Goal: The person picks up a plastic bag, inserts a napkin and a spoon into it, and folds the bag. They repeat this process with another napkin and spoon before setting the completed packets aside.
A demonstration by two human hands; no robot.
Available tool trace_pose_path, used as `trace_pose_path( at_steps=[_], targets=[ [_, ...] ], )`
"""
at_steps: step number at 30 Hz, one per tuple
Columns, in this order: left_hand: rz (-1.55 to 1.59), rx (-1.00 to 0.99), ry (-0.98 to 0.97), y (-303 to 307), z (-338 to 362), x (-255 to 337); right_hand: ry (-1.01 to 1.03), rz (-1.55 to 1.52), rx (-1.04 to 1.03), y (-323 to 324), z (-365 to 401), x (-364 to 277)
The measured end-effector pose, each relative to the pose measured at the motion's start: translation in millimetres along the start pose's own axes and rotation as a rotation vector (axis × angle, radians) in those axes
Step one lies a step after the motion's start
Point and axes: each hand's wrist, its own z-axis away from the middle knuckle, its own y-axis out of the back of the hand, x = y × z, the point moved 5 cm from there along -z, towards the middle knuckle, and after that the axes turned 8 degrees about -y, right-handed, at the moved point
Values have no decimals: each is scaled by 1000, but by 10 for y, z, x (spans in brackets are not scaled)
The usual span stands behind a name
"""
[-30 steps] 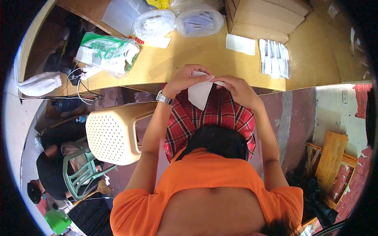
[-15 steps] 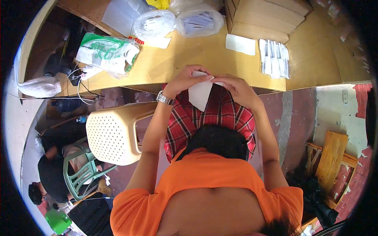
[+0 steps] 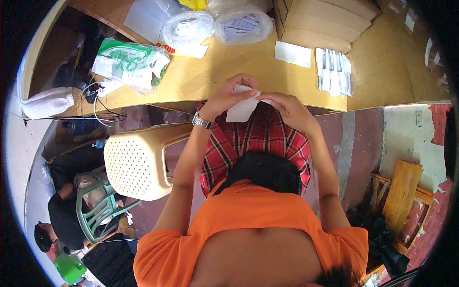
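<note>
A piece of white paper hangs between my two hands at the table's front edge, over my lap. My left hand, with a metal watch on its wrist, pinches the paper's upper part between thumb and fingers. From the other side my right hand has its fingertips closed at the paper's upper right corner, beside the left thumb. A small white bit shows under the right fingers.
On the table lie a green-and-white plastic pack, two clear bags of thin white pieces, a white sheet and several wrapped white items. Cardboard boxes stand behind. A cream stool is left; a person sits beyond.
The paper's lower end has risen and looks shorter, its pointed tip now out of sight. My left hand has shifted slightly; the right stays at the same corner.
</note>
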Motion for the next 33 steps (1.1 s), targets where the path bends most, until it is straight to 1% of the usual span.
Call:
trace_pose_path(
  at_steps=[5, 8, 11, 14, 18, 20, 21, 23, 26, 29, 31, 33],
  targets=[
    [19, 2, -70, -15, -18, 30, -9, 45, -7, 10, -6, -33],
    [41, -2, -59, -11, -11, 22, -21, 51, -12, 17, -3, -55],
    [42, 6, 14, -5, 15, 88, -21, 47, -13, 20, 3, -50],
    [191, 32, 94, 50, 23, -207, 2, 46, -6, 31, 12, -54],
    [512, 123, 244, 73, 101, -223, 7, 33, 2, 66, 15, -68],
    [660, 197, 298, 81, 164, -220, -36, 22, -30, 119, 8, -93],
    [418, 244, 202, 162, 184, -194, -59, 16, -45, 153, 5, -112],
    [-66, 322, 3, 314, 246, -112, -25, 23, -33, 225, -1, -179],
    [-1201, 384, -527, 335, 343, 252, -15, 32, -44, 340, -15, -266],
    [-1182, 351, -786, 333, 447, 299, -62, -15, -105, 427, -35, -408],
    [-961, 337, -840, 321, 474, 315, -84, -43, -144, 460, -68, -495],
    [-949, 321, -939, 244, 511, 375, -95, -54, -159, 474, -98, -551]
  ],
)
